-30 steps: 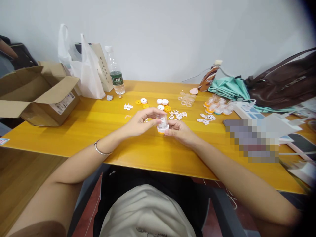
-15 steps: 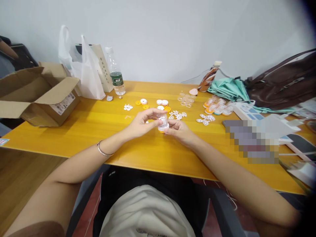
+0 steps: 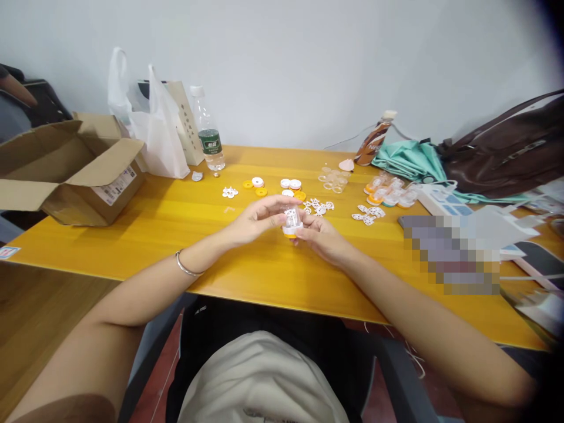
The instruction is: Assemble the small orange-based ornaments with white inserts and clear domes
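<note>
A small clear plastic dome on a white and orange base [image 3: 291, 223] is held between my two hands above the table, with white patterned pieces inside. My left hand [image 3: 262, 218] has its thumb and fingers around the clear top. From the other side, my right hand [image 3: 324, 235] pinches the base. Just beyond lie white and yellow discs [image 3: 291, 184] and white openwork pieces [image 3: 319, 207]. Farther right is another group of white openwork pieces [image 3: 369, 214]. Behind them sit clear plastic caps [image 3: 333, 179] and several assembled domes [image 3: 391, 191]. Small white parts [image 3: 230, 192] lie to the left.
An open cardboard box [image 3: 83, 176], a white plastic bag [image 3: 163, 141] and a water bottle [image 3: 210, 141] stand at left. On the right are a brown drink bottle [image 3: 374, 139], a teal cloth item [image 3: 409, 160], a dark bag [image 3: 506, 153] and a blurred-out flat item [image 3: 449, 252].
The left fingers have shifted slightly on the clear top, showing more of the pieces inside. Both hands stay on the dome; the whole view has shifted a little.
</note>
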Demonstrator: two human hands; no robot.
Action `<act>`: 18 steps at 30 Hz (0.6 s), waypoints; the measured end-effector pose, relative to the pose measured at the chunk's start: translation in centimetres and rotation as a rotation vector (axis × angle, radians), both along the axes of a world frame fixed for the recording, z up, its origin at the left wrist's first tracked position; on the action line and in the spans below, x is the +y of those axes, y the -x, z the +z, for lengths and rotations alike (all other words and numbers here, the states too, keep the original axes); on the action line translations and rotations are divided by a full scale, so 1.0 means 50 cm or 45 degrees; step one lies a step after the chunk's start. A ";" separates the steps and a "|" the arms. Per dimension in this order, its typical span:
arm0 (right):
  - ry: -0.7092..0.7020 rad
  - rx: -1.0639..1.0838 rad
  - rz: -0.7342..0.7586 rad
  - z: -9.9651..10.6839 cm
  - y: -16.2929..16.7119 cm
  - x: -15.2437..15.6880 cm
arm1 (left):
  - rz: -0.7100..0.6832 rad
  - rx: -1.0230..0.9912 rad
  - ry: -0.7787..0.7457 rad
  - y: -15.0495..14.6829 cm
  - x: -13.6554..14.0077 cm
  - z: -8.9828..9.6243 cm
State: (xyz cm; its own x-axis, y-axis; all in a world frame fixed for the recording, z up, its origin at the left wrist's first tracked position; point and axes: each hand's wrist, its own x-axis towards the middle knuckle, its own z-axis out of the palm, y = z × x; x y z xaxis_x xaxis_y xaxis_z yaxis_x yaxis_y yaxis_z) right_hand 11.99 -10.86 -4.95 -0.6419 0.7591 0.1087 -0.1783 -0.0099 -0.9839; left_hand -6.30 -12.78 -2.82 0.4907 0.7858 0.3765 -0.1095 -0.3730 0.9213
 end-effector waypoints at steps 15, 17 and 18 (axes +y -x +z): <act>-0.046 0.017 0.050 0.001 -0.001 0.001 | 0.072 -0.205 -0.043 -0.005 0.005 -0.010; -0.037 0.016 0.062 0.002 -0.001 0.001 | 0.089 -0.215 -0.025 -0.008 0.004 -0.012; -0.037 0.018 0.062 0.002 0.000 0.001 | 0.051 -0.225 0.024 -0.009 0.003 -0.013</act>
